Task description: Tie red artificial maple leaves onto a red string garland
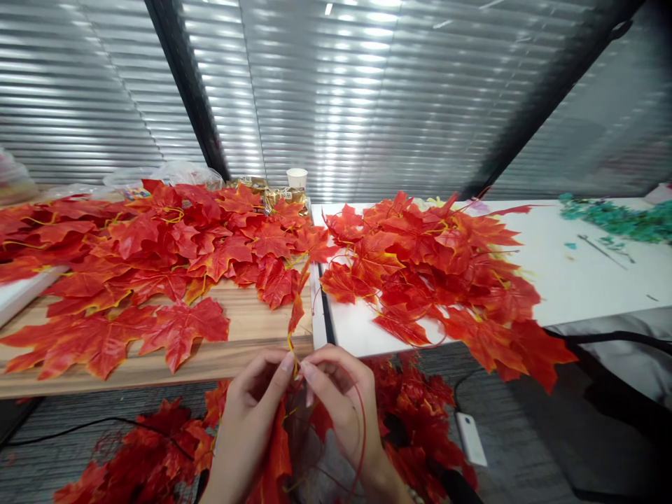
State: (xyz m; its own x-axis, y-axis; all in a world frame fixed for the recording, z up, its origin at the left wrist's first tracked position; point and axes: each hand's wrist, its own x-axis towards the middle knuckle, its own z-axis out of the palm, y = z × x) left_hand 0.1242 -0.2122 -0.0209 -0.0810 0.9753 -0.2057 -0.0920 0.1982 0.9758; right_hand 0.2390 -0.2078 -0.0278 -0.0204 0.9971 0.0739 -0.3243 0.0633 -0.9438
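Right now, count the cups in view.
1: a white cup, behind the red leaves heaped on the wooden table, beside gold packets. The leaves could hide others.

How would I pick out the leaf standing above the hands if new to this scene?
Find the seam where the brown table meets the white table. Just below it in view, the left hand and right hand meet, with a red leaf standing above them on a yellow stem. Unlike the broad leaves heaped on both tables, it looks narrow, almost edge-on.
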